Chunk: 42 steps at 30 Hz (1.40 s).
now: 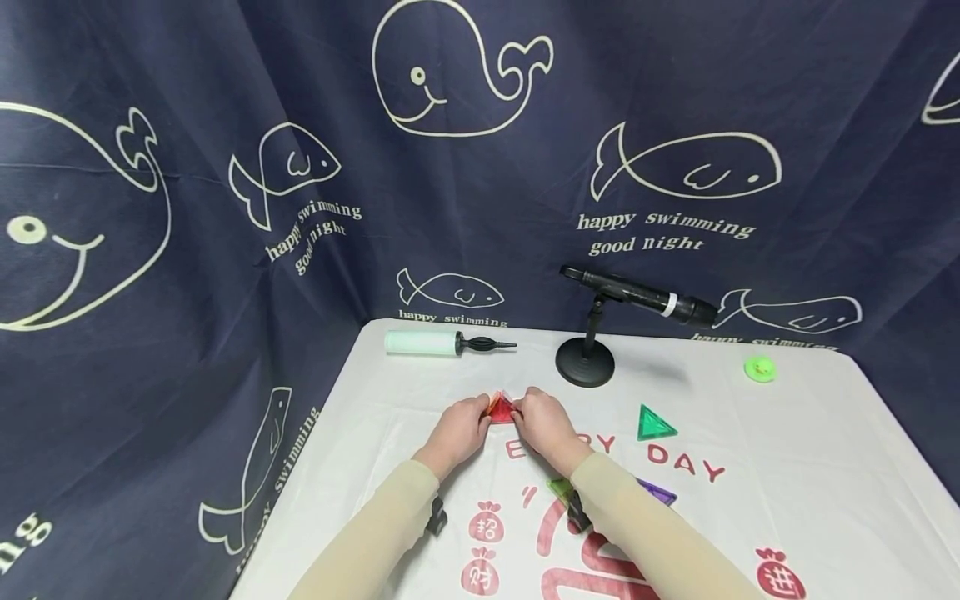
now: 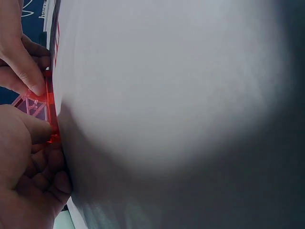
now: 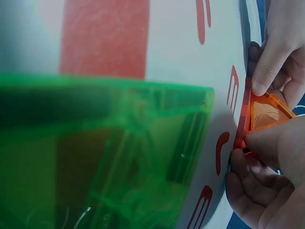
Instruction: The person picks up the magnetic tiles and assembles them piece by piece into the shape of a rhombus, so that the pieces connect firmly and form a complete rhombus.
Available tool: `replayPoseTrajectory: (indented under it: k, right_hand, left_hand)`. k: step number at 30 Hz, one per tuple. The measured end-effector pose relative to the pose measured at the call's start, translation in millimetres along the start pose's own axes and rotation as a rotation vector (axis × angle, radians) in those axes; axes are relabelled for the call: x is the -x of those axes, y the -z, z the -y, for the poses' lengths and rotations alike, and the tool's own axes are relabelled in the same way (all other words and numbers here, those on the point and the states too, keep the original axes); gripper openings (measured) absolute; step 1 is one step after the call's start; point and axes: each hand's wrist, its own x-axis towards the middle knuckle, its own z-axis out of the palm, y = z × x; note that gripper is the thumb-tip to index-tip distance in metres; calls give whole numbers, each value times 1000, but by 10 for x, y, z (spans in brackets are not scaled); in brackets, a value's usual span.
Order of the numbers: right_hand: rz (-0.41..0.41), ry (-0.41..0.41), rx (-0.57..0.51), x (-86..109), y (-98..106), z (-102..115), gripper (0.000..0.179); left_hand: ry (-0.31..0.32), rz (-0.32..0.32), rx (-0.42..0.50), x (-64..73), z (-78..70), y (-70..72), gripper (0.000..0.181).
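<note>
On the white table, several see-through triangular magnetic tiles lean together like a small pyramid. A red tile (image 1: 501, 409) faces me in the head view. An orange tile (image 3: 264, 113) shows in the right wrist view, and a pink tile (image 2: 35, 109) in the left wrist view. My left hand (image 1: 459, 429) pinches the left lower corner of the pyramid. Opposite it, my right hand (image 1: 550, 425) pinches the right lower corner, thumb against the tiles. Both hands partly cover the edges, so how the tiles join is hidden.
A green triangular tile (image 1: 655, 423) lies to the right. Yellow-green (image 1: 559, 490) and purple tiles (image 1: 658, 492) lie partly under my right forearm. Farther back are a hand pump (image 1: 423, 342), a microphone on a stand (image 1: 637, 293) and a green duck toy (image 1: 761, 369).
</note>
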Motion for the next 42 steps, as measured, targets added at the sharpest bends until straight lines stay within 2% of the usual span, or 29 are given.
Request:
replayPoseTrajectory:
  k: [9, 16, 25, 32, 36, 42]
  right_hand:
    - [-59, 21, -4, 37, -31, -18, 4]
    - [-87, 7, -22, 67, -56, -47, 12]
    - [-18, -11, -95, 71, 2, -74, 23]
    - [56, -3, -180, 153, 128, -109, 32]
    - [79, -10, -210, 236, 203, -217, 34]
    - [53, -31, -195, 370, 310, -472, 31]
  left_hand:
    - [3, -7, -10, 13, -27, -20, 11]
    - [26, -14, -29, 28, -47, -21, 12]
    - [64, -2, 41, 49, -55, 8, 13]
    - [67, -29, 90, 90, -10, 16, 12]
    - [79, -20, 118, 105, 7, 48, 15]
    - [116, -4, 182, 115, -44, 97, 33]
